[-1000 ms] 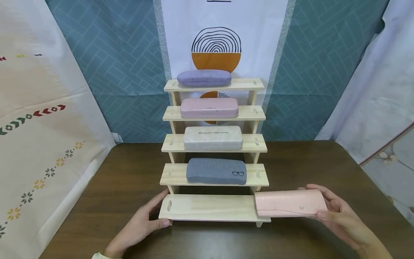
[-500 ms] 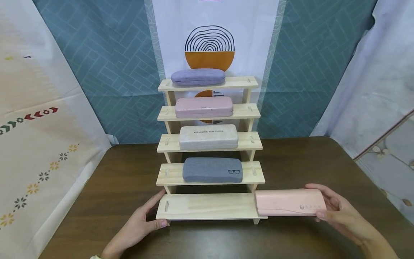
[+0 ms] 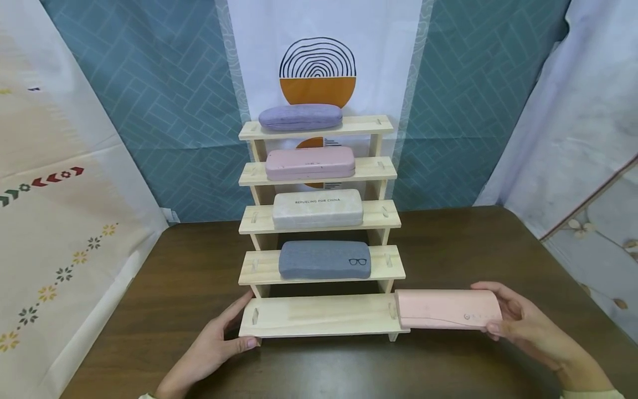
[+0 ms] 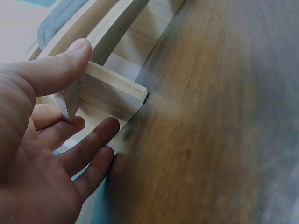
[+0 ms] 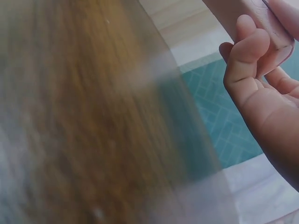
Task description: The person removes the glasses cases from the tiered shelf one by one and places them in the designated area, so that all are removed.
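Observation:
A pale wooden tiered display rack (image 3: 324, 317) stands on the table, its lowest shelf bare across most of its length. My left hand (image 3: 214, 341) grips the left end of that shelf, thumb at the front edge and fingers at the back. In the left wrist view the thumb (image 4: 70, 65) presses near the board's end. My right hand (image 3: 523, 327) holds a pink glasses case (image 3: 443, 309) by its right end, thumb in front and fingers behind. The case's left end overlaps the shelf's right end, and the rest extends past it. The right wrist view shows the fingers (image 5: 247, 51) curled under the case.
Above sit a blue-grey glasses case (image 3: 319, 260), a whitish case (image 3: 319, 209), a pink-mauve case (image 3: 310, 163) and a purple case (image 3: 300, 117), one per shelf. Teal and white cloths (image 3: 448, 83) hang behind the dark wooden table (image 3: 324, 366). Patterned fabric (image 3: 75, 221) borders the left side.
The head view has shifted slightly, moving the scene left. The pink case has slid a little right relative to the rack, overlapping the bottom shelf less. Both hands keep their holds.

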`<state>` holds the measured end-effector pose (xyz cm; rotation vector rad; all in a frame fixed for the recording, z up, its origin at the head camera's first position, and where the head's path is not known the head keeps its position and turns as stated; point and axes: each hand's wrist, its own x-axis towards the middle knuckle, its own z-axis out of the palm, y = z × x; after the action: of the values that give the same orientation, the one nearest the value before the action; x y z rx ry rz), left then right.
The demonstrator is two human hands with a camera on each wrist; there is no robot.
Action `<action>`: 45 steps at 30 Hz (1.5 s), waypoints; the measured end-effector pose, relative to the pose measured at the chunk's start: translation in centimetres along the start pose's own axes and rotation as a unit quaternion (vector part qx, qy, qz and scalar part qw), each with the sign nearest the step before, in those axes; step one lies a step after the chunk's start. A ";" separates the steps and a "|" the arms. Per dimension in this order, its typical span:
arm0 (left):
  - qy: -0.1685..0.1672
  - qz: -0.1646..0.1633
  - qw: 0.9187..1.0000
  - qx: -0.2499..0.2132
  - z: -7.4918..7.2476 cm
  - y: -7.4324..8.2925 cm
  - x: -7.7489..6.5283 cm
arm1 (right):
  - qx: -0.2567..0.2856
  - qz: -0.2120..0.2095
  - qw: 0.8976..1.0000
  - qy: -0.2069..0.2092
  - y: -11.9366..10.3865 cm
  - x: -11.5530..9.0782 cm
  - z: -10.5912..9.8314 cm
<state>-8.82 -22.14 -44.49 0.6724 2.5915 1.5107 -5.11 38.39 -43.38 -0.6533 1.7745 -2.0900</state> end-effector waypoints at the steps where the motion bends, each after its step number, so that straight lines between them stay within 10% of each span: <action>1: 0.000 -0.002 1.000 0.000 0.0 0.0 0.0 | 0.003 -0.004 1.000 -0.003 0.0 0.0 -0.3; 33: 0.008 0.006 1.000 0.000 -0.3 0.3 -0.3 | -0.169 0.086 0.980 0.063 -0.8 -1.3 -2.9; 39: 0.006 0.007 1.000 0.004 -0.3 0.1 -0.3 | -0.255 0.106 0.956 0.099 -0.8 -1.6 -2.6; 45: -0.001 0.001 1.000 0.011 -0.1 0.2 0.0 | -0.397 0.124 0.902 0.118 -0.8 -2.5 -2.4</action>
<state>-8.80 -22.12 -44.23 0.6782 2.6097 1.4832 -4.21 41.83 -43.20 -0.3220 2.7001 -1.2624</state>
